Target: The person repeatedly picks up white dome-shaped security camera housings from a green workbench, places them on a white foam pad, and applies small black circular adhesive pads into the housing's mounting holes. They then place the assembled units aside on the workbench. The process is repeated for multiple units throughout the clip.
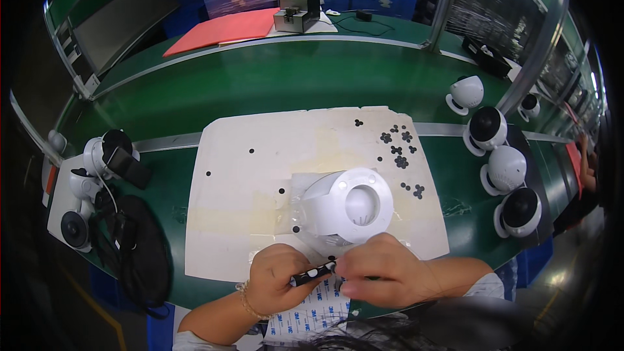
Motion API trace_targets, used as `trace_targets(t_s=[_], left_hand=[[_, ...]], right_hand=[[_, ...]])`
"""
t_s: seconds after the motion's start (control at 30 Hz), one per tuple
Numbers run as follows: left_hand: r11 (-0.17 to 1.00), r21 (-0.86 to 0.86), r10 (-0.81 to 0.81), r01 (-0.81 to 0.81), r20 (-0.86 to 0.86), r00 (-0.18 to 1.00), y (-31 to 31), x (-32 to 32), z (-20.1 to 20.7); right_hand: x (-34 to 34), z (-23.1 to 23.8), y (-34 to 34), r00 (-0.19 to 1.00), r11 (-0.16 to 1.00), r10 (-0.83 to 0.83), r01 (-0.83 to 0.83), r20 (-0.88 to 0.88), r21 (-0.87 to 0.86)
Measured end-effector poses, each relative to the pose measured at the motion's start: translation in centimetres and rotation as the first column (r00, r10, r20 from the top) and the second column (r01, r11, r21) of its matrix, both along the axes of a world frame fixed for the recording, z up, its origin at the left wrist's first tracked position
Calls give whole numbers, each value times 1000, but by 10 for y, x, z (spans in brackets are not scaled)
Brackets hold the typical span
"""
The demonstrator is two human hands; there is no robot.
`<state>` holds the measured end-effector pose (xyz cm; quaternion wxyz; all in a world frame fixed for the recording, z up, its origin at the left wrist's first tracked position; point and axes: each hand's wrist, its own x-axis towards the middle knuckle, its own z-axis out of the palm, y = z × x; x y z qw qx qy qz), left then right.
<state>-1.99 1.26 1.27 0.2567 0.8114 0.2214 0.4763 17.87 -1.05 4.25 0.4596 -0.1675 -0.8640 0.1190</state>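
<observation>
Near the front edge, my left hand (pixel 278 277) is closed around a narrow black strip (pixel 313 274) with white round spots along it. My right hand (pixel 380 273) meets the strip's right end with bent, pinched fingers; what lies between them is too small to make out. Just beyond my hands, a white rounded plastic housing (pixel 312 205) lies on clear wrap, its ring-shaped opening facing up. Small black round pads (pixel 401 162) lie in clusters to its right, and single ones, such as a pad (pixel 281 191), lie to its left. Below my hands shows a white sheet (pixel 305 320) with blue print.
A pale cardboard sheet (pixel 227 214) covers the green bench's middle. White cameras with black fronts (pixel 487 123) line the right side. At left are more cameras (pixel 75 229), a cable and a black bag (pixel 140 240). A metal box (pixel 296 16) and red foam (pixel 227 28) occupy the back shelf.
</observation>
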Motion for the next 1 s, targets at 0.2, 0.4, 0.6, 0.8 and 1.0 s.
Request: trace_targets(t_s=[0.2,0.4,0.6,0.8,1.0], left_hand=[[999,-9,52,-53,-76,996,-3,0,0],[976,210,118,-59,-280,953,0,10,7],[978,206,104,-35,-331,938,-4,6,1],[983,183,96,-35,-338,936,-4,7,4],[985,171,89,-33,-329,940,-4,7,4]], right_hand=[[6,7,-11,992,978,97,-110,-83,-175],[39,10,44,927,848,-242,59,-285,-527],[45,10,54,930,695,-212,-73,-301,-715],[44,8,56,941,722,-201,-44,-271,-691],[43,6,53,943,773,-289,128,-164,-622]])
